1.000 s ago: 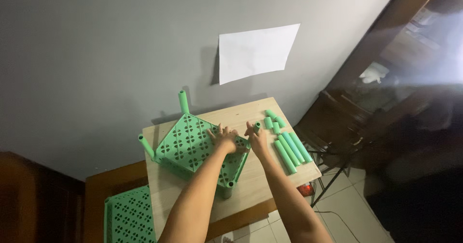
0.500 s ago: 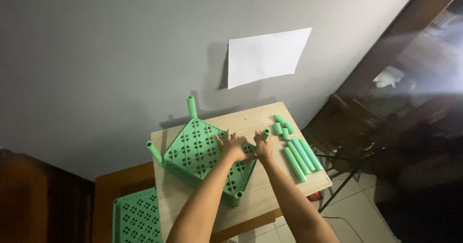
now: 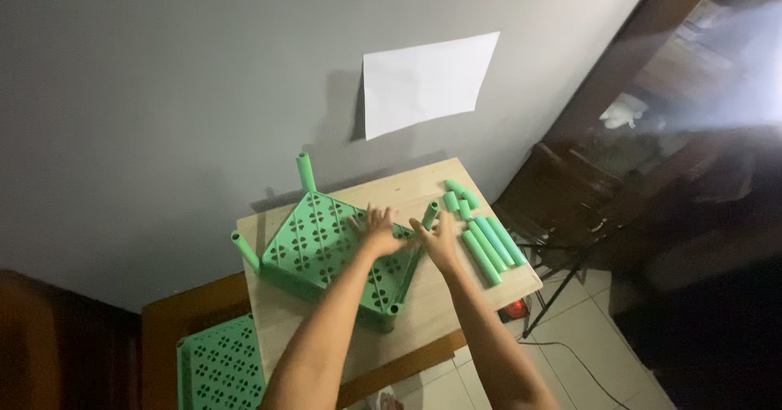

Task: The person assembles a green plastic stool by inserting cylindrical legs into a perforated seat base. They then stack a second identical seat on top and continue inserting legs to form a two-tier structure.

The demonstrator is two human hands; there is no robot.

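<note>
A green perforated plastic shelf tray (image 3: 322,251) lies upside down on a small wooden table (image 3: 423,312), with green tube legs standing up from three corners. My left hand (image 3: 376,229) rests on the tray's right side with fingers spread. My right hand (image 3: 440,243) presses against the tray's right edge, just below the leg (image 3: 430,214) at that corner. To the right lie several loose green tubes (image 3: 489,243) in a row, with shorter pieces (image 3: 459,198) behind them.
A second green perforated tray (image 3: 220,369) lies on a lower brown surface at the bottom left. A white paper sheet (image 3: 428,80) hangs on the grey wall. A dark cabinet (image 3: 652,174) stands at the right, with a stand's legs and a cable on the tiled floor.
The view has shifted slightly; both hands stay at the tray's right side, and a tube leg now stands at the corner by my right hand.
</note>
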